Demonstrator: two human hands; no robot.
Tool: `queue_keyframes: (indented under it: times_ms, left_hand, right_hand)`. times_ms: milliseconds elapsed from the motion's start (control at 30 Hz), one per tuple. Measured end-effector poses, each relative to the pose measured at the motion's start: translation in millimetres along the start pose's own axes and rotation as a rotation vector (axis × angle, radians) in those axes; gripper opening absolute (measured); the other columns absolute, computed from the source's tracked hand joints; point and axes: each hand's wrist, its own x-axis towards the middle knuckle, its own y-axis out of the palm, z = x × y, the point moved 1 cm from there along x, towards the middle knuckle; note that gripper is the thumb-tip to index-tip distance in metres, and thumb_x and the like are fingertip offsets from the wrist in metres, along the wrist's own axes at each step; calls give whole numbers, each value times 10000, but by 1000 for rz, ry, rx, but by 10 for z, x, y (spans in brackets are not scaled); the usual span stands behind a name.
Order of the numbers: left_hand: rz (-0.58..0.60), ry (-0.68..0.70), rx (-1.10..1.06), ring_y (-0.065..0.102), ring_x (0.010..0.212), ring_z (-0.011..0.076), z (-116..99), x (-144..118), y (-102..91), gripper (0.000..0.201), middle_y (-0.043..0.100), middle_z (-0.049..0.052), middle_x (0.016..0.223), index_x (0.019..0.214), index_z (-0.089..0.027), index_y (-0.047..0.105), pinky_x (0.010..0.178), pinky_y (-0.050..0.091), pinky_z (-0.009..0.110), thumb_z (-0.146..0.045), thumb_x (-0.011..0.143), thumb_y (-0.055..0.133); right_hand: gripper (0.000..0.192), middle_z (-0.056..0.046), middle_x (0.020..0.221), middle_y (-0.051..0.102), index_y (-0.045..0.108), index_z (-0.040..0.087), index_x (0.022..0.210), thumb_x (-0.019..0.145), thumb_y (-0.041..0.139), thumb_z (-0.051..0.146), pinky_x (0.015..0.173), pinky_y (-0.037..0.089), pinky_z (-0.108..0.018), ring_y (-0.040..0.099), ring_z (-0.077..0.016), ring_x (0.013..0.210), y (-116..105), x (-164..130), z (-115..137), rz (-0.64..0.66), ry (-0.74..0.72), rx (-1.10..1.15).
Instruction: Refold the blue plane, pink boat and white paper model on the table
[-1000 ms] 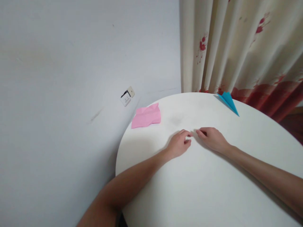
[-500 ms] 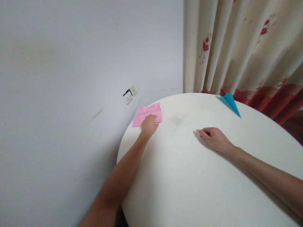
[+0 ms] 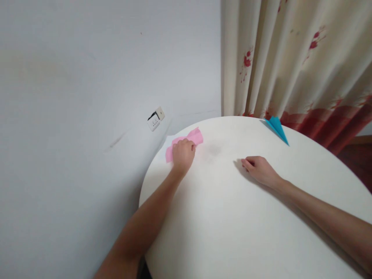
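Near the far left edge of the round white table, my left hand [image 3: 183, 155] is closed on a pink sheet of paper [image 3: 196, 135]. The sheet is bent up and creased, and my fingers cover its middle. A pale sheet-like edge [image 3: 167, 142] shows beside it at the left; what it belongs to is hard to tell. My right hand [image 3: 259, 169] rests on the tabletop in a loose fist, with nothing visible in it. Beyond that hand lies a blue folded paper plane [image 3: 278, 130], its point toward me.
The round white table [image 3: 232, 224] stands close to a pale wall [image 3: 87, 97]. A wall socket [image 3: 154, 122] sits just above table height at the left. A cream curtain [image 3: 290, 58] with red flowers hangs behind the far edge.
My left hand has closed on the pink paper, which was lying flatter and is now bunched and lifted a little. The view has turned slightly to the right. My right hand stays put.
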Motion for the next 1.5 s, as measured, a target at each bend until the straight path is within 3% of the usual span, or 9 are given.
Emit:
queue_keyframes:
  times_ms: [233, 367, 467, 633, 733, 800, 900, 1000, 1500]
  left_hand:
    - [-12, 584, -251, 589, 906, 219, -942, -697, -180, 169, 683, 48, 922, 887, -214, 686, 772, 409, 369, -202, 959, 533]
    - [114, 802, -461, 618, 949, 212, -1167, -888, -210, 218, 711, 49, 1003, 1013, -222, 684, 798, 445, 361, -387, 973, 546]
    - [147, 779, -600, 633, 1043, 223, -1090, -811, -214, 306, 720, 54, 1104, 1120, -251, 676, 884, 465, 376, -479, 949, 565]
    - [156, 589, -635, 533, 1301, 247, -775, -473, -18, 590, 593, 83, 1394, 1360, -248, 564, 1107, 399, 400, -487, 840, 708]
    - [262, 634, -574, 366, 1444, 259, -685, -375, 131, 857, 423, 105, 1543, 1483, -216, 422, 1196, 288, 415, -578, 772, 735]
    - [316, 676, -520, 273, 1488, 259, -687, -383, 202, 923, 360, 105, 1579, 1518, -208, 360, 1222, 218, 432, -642, 774, 693]
    - [352, 695, -445, 191, 1514, 248, -732, -442, 290, 821, 308, 95, 1603, 1538, -208, 314, 1234, 138, 456, -656, 885, 532]
    - [386, 672, -386, 167, 1520, 241, -760, -479, 383, 692, 244, 81, 1627, 1551, -220, 278, 1231, 116, 469, -594, 978, 379]
    - [390, 582, -357, 130, 1526, 263, -758, -501, 555, 668, 194, 56, 1645, 1561, -274, 248, 1221, 114, 506, -591, 982, 351]
  right_hand:
    - [345, -41, 656, 647, 697, 162, 778, 875, 464, 398, 574, 353, -304, 541, -182, 592, -402, 169, -114, -425, 90, 160]
    - [326, -76, 780, 703, 712, 148, 842, 869, 467, 360, 669, 429, -319, 600, -203, 699, -506, 188, -108, -516, 19, 191]
    - [303, -90, 877, 720, 709, 160, 877, 885, 470, 345, 695, 460, -322, 611, -201, 734, -484, 137, -31, -504, -59, 160]
    - [266, -88, 900, 710, 708, 184, 879, 929, 484, 320, 790, 504, -346, 636, -214, 829, -404, -14, 169, -286, -256, 52]
    - [347, -123, 1143, 698, 696, 169, 1116, 947, 519, 415, 984, 475, -394, 627, -251, 1075, -299, -121, 249, -110, -349, -35]
    - [562, -168, 1355, 599, 594, 130, 1322, 921, 554, 521, 1088, 413, -421, 545, -285, 1257, -196, -181, 255, 13, -380, -127]
    - [802, -233, 1534, 392, 413, 44, 1473, 918, 501, 616, 1170, 307, -476, 363, -332, 1426, -32, -226, 205, 144, -395, -279]
    - [849, -245, 1581, 284, 322, 31, 1520, 950, 369, 659, 1197, 215, -537, 245, -347, 1482, 81, -208, 133, 187, -384, -388]
    - [866, -200, 1601, 247, 276, 85, 1553, 936, 368, 686, 1210, 178, -530, 211, -312, 1498, 64, -48, 27, 230, -436, -400]
